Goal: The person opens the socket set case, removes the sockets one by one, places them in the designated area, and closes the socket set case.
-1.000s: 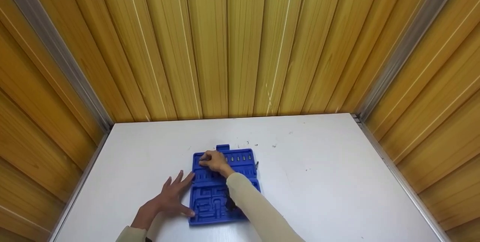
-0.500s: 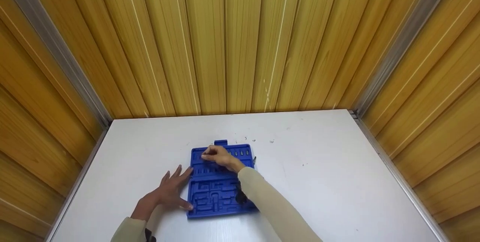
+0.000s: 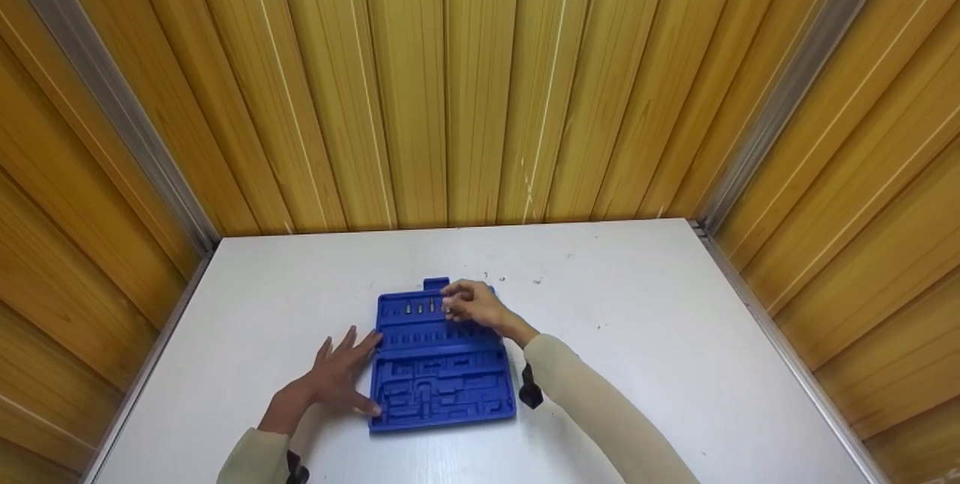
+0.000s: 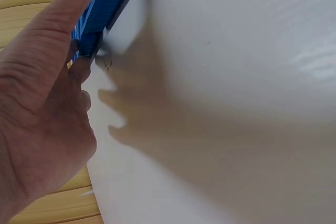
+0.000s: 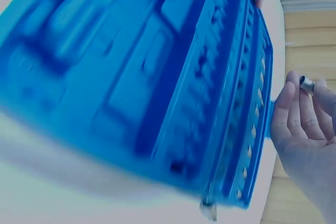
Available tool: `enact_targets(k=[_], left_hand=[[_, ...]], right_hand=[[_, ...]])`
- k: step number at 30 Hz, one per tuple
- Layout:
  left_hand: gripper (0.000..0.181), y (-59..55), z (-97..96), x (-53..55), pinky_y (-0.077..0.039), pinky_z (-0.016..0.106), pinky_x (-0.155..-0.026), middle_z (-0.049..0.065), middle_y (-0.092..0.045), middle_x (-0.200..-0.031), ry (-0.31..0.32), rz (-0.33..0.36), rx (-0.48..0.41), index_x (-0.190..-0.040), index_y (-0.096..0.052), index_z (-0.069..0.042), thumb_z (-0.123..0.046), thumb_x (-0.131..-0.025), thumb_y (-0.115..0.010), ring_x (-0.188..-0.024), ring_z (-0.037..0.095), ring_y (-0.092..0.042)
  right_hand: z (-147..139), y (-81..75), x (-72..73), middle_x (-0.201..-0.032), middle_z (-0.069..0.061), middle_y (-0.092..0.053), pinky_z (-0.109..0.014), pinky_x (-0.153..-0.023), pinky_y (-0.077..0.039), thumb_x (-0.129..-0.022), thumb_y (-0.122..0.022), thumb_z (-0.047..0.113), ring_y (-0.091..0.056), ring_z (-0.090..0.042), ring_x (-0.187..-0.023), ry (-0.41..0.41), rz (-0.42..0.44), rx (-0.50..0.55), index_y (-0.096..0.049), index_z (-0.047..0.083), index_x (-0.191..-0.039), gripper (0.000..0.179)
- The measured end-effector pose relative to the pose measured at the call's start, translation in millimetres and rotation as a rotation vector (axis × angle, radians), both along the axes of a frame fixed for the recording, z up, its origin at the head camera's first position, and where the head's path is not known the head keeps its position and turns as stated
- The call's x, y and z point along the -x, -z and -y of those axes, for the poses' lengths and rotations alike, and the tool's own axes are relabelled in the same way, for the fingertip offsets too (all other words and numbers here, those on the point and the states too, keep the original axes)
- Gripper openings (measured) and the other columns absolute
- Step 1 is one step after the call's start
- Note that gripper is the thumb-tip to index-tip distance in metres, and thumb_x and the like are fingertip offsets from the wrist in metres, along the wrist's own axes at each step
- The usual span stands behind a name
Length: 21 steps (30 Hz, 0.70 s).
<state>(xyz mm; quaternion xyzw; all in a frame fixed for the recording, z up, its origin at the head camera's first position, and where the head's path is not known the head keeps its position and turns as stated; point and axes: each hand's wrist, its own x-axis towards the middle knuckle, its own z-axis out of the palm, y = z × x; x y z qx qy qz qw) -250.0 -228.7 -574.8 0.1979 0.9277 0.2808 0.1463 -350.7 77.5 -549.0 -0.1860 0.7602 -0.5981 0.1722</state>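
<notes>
A blue plastic socket case [image 3: 442, 418] lies spread flat on the white table, with molded recesses in both halves. My left hand [image 3: 337, 375] has its fingers spread along the case's left edge, thumb at the near corner. In the left wrist view this hand [image 4: 47, 114] reaches to the blue edge. My right hand [image 3: 480, 308] is over the far right part of the case. The right wrist view shows a small metal socket [image 5: 307, 84] pinched between its thumb and fingers. Several small metal sockets [image 3: 420, 310] stand in the row of the far half.
A small metallic piece [image 5: 208, 210] sticks out at the case's side in the right wrist view. Dark specks [image 3: 502, 278] dot the white table [image 3: 615, 364] behind the case. Yellow wood-look panels [image 3: 480, 94] rise around the table's back and sides.
My right hand has moved right from the left end of the socket row, uncovering several sockets there. The left hand stays at the case's left edge. The whole view has shifted slightly.
</notes>
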Motion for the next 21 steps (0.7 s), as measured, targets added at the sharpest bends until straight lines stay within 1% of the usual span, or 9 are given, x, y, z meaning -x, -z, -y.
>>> enact_targets(k=[3, 7, 10, 11, 13, 15, 18, 21], left_hand=[[0.129, 0.2, 0.0, -0.5, 0.010, 0.074, -0.120, 0.024, -0.019, -0.168, 0.011, -0.005, -0.019, -0.161, -0.023, -0.004, -0.043, -0.063, -0.096, -0.155, 0.055, 0.001], [0.128, 0.6, 0.2, -1.7, 0.011, 0.075, -0.118, 0.024, -0.020, -0.168, 0.011, -0.004, -0.031, -0.161, -0.026, -0.005, -0.044, -0.062, -0.097, -0.154, 0.056, 0.000], [0.128, 0.2, 0.3, -1.5, 0.012, 0.076, -0.118, 0.024, -0.020, -0.168, 0.003, -0.001, -0.026, -0.161, -0.026, -0.006, -0.045, -0.062, -0.097, -0.154, 0.056, -0.001], [0.128, 0.3, 0.3, -1.3, 0.012, 0.076, -0.118, 0.024, -0.020, -0.168, 0.001, 0.000, -0.025, -0.161, -0.026, -0.006, -0.045, -0.062, -0.096, -0.154, 0.056, -0.001], [0.127, 0.6, 0.3, -0.7, 0.012, 0.075, -0.118, 0.024, -0.020, -0.168, -0.002, 0.003, -0.029, -0.161, -0.027, -0.006, -0.044, -0.062, -0.097, -0.154, 0.056, -0.001], [0.127, 0.8, 0.3, -0.7, 0.013, 0.075, -0.118, 0.024, -0.020, -0.168, -0.004, 0.004, -0.031, -0.161, -0.027, -0.006, -0.044, -0.062, -0.097, -0.155, 0.055, 0.000], [0.128, 1.6, 0.3, -0.3, 0.013, 0.075, -0.118, 0.024, -0.020, -0.168, -0.008, 0.008, -0.035, -0.161, -0.027, -0.007, -0.044, -0.062, -0.097, -0.155, 0.055, 0.000], [0.128, 1.8, 0.3, -0.3, 0.014, 0.074, -0.118, 0.023, -0.020, -0.169, -0.008, 0.013, -0.038, -0.162, -0.026, -0.008, -0.045, -0.061, -0.097, -0.155, 0.054, 0.001]], right_hand=[[-15, -1.6, 0.3, -0.110, -0.037, -0.069, -0.049, -0.090, -0.062, -0.103, -0.058, 0.005, -0.073, -0.012, -0.081, 0.048, -0.027, -0.003, -0.057, -0.012, -0.130, 0.032], [-33, -1.0, 0.7, -0.106, -0.035, -0.071, -0.041, -0.085, -0.064, -0.102, -0.060, 0.006, -0.069, -0.007, -0.078, 0.086, -0.049, -0.026, -0.057, -0.012, -0.130, 0.033], [-45, -3.1, 2.0, -0.102, -0.028, -0.072, -0.033, -0.082, -0.063, -0.100, -0.063, 0.006, -0.067, -0.007, -0.079, 0.092, -0.062, -0.068, -0.058, -0.010, -0.131, 0.036], [-49, -4.4, 2.4, -0.100, -0.025, -0.071, -0.032, -0.080, -0.061, -0.099, -0.065, 0.006, -0.065, -0.008, -0.079, 0.091, -0.069, -0.082, -0.058, -0.009, -0.132, 0.037], [-56, -6.7, 2.6, -0.100, -0.018, -0.070, -0.033, -0.079, -0.059, -0.097, -0.067, 0.007, -0.064, -0.011, -0.081, 0.094, -0.075, -0.115, -0.059, -0.005, -0.134, 0.040], [-63, -8.2, 2.0, -0.101, -0.013, -0.068, -0.036, -0.079, -0.059, -0.096, -0.069, 0.007, -0.064, -0.015, -0.084, 0.091, -0.078, -0.140, -0.060, -0.002, -0.137, 0.043], [-73, -9.3, 1.2, -0.103, -0.015, -0.068, -0.036, -0.077, -0.059, -0.096, -0.069, 0.008, -0.066, -0.019, -0.086, 0.079, -0.092, -0.163, -0.059, -0.002, -0.138, 0.045], [-83, -6.9, 0.1, -0.105, -0.021, -0.071, -0.030, -0.071, -0.055, -0.095, -0.072, 0.010, -0.069, -0.016, -0.085, 0.075, -0.112, -0.182, -0.059, -0.004, -0.137, 0.047]])
